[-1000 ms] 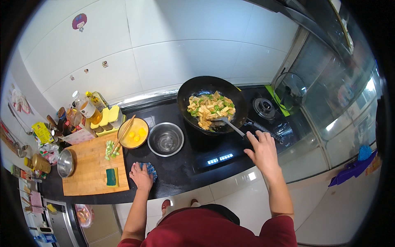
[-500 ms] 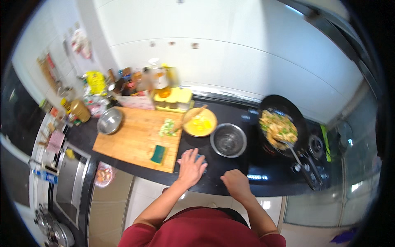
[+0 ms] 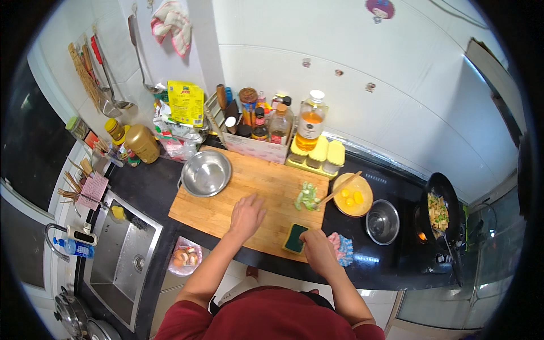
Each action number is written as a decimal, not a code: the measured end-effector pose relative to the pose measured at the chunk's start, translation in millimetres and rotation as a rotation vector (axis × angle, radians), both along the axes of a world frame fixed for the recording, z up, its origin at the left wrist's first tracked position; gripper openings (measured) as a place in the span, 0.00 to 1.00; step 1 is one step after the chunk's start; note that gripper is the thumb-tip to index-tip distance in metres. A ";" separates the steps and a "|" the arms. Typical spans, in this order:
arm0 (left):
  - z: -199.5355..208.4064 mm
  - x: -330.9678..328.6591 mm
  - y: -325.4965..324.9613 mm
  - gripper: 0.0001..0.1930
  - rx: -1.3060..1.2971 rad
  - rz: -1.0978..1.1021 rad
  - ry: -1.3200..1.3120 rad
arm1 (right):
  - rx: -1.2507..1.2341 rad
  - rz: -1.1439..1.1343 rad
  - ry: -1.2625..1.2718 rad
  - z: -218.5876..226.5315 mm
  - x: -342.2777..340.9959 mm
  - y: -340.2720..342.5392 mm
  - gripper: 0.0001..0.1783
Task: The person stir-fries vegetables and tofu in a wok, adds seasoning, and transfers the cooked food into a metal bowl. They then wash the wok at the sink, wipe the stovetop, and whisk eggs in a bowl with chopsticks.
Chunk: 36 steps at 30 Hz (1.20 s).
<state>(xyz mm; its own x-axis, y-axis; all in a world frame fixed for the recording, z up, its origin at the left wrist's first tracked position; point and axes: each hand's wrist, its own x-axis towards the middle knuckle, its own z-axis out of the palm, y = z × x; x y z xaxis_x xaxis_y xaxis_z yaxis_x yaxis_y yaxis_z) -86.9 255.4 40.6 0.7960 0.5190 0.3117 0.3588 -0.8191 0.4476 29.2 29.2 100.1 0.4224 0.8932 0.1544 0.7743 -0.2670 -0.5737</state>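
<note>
My left hand [image 3: 247, 216] is over the front part of a wooden cutting board [image 3: 255, 181], its fingers stretched out and nothing in them. My right hand [image 3: 320, 252] is closed beside a green and yellow sponge [image 3: 295, 238] on the board's front right corner. Its curled fingers hide whatever they may hold. Just right of that hand lies a crumpled pink and blue cloth [image 3: 343, 249] on the dark counter. A steel bowl [image 3: 207, 173] stands on the board's far left corner, and chopped green vegetables [image 3: 306, 196] lie near its right edge.
A bowl with eggs [image 3: 352, 195] has chopsticks [image 3: 340, 190] across it, beside another steel bowl [image 3: 382, 222]. A wok [image 3: 439, 205] of food stands over a lit burner at right. Bottles [image 3: 310, 122] line the back; a sink [image 3: 122, 258] lies left.
The view has turned left, bringing the sink into fuller sight. My left hand has left the cloth and moved left over the board. My right hand, still closed, has come left beside the sponge.
</note>
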 end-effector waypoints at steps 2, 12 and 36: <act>5.4 -5.8 25.7 0.17 -0.018 0.025 -0.027 | 0.003 0.027 -0.012 -5.0 -5.3 26.2 0.07; 8.9 -43.8 136.8 0.15 -0.068 0.265 -0.171 | 0.012 0.159 -0.041 -23.3 -18.9 119.4 0.07; 16.4 -86.3 369.3 0.07 0.137 0.676 -0.151 | -0.082 0.188 -0.075 -29.3 -26.2 172.7 0.05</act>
